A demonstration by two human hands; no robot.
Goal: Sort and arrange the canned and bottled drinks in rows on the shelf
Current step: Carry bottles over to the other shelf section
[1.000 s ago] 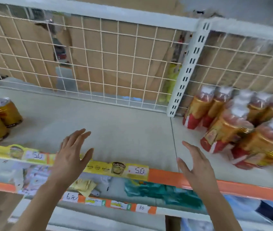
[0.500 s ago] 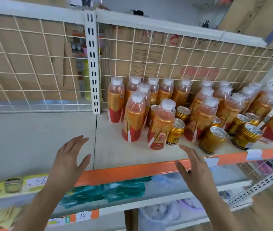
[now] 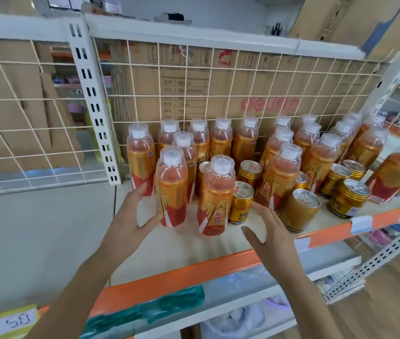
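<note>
Shelf (image 3: 189,248), toward front edge: nearest bottle (image 3: 170,192) upright, long axis vertical, just right of left hand (image 3: 130,216); fingers spread, gripping nothing; right hand (image 3: 272,231) spread, empty, just before can (image 3: 240,204); left hand nearer.

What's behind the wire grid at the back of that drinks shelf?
Through the wire grid show brown cardboard boxes with red lettering. The bottles hide their lower part.
</note>
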